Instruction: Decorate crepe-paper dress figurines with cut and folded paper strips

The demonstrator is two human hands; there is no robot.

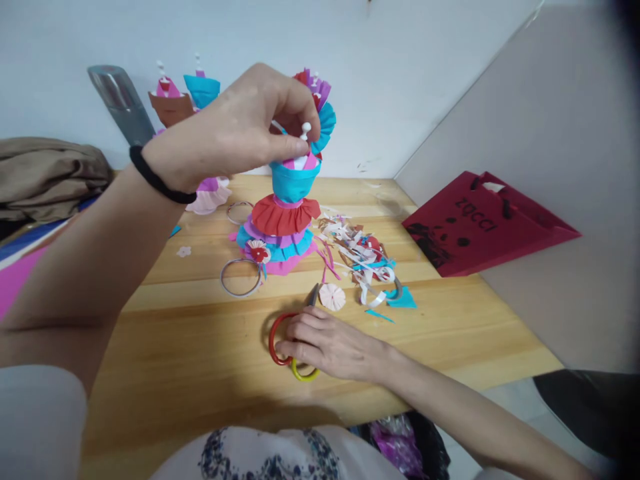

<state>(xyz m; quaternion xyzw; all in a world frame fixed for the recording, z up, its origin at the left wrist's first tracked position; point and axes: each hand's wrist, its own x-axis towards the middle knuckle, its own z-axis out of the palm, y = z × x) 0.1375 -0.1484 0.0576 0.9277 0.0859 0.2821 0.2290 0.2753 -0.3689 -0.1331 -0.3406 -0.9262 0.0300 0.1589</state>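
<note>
My left hand (257, 123), with a black band at the wrist, closes its thumb and fingers round the top of a small dress form (295, 183), just beside its white knob. The form stands upright in a blue crepe-paper bodice and layered red, purple, blue and pink ruffles. A red-and-white paper flower (259, 252) sits on its skirt. Lower down, my right hand (335, 343) rests over scissors (273, 340) with red and yellow handles, fingers curled on them and blades pointing away. A pale pleated paper disc (333, 297) lies by the blade tip.
Paper scraps (367, 250) are heaped right of the form. A roll of tape (241, 277) lies at its left. More dressed forms (203, 90) and a grey bottle (123, 100) stand behind my left arm. A red paper bag (485, 227) is at the right wall.
</note>
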